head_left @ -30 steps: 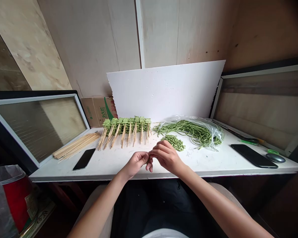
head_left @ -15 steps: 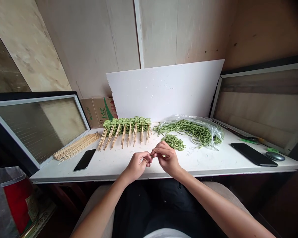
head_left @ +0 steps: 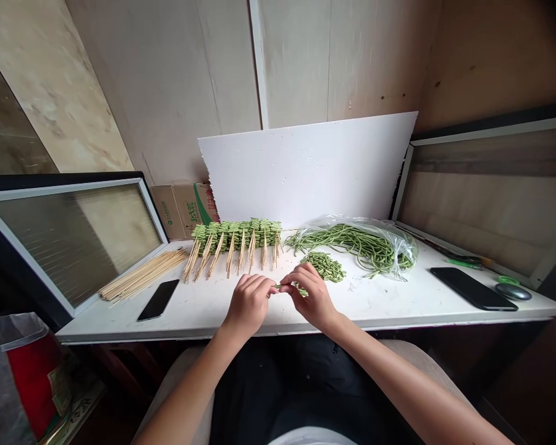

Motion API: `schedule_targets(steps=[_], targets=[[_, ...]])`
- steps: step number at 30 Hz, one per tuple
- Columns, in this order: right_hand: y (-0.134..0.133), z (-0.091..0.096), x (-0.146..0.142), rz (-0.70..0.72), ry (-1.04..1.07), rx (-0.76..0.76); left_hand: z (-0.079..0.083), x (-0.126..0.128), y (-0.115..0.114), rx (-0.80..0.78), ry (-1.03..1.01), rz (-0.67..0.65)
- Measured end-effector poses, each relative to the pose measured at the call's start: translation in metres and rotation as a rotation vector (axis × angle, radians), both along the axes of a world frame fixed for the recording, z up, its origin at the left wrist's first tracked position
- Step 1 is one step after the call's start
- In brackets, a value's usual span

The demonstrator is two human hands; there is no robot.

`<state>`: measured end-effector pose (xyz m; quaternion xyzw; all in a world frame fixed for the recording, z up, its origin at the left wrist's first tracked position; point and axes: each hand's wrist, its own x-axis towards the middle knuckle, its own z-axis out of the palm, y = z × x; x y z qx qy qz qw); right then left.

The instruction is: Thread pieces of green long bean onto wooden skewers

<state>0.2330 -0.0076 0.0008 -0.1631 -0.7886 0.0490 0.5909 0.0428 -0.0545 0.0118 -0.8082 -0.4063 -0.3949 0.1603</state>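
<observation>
Over the near edge of the white table (head_left: 398,303), my left hand (head_left: 248,306) and my right hand (head_left: 311,296) meet, both with fingers pinched. Between them runs a thin bamboo skewer with green bean pieces (head_left: 291,287) on it; the right fingers cover most of the pieces. Just beyond my right hand lies a small pile of cut bean pieces (head_left: 325,266). Farther back, a row of finished bean skewers (head_left: 234,238) lies with the sticks pointing toward me.
A bundle of bare skewers (head_left: 141,274) and a black phone (head_left: 158,299) lie at the left. A clear bag of long beans (head_left: 366,244) sits right of centre, with a second phone (head_left: 472,288), a dark round object (head_left: 513,292) and scissors (head_left: 463,261) beyond. A white board (head_left: 306,167) leans at the back.
My hands have shifted slightly forward over the table. The skewer, held at an angle before, now lies level between them, and green pieces show by my right fingers.
</observation>
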Motion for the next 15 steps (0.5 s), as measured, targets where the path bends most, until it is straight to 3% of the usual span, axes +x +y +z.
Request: schedule_targets(steps=[7, 15], targets=[[-0.0036, -0.0023, -0.0017, 0.106, -0.048, -0.077, 0.0001, 0.0025, -0.0019, -0.083, 0.006, -0.028], [0.0018, -0.0092, 0.0, 0.167, -0.013, -0.009, -0.0078, -0.0004, 0.004, -0.198, -0.031, -0.073]])
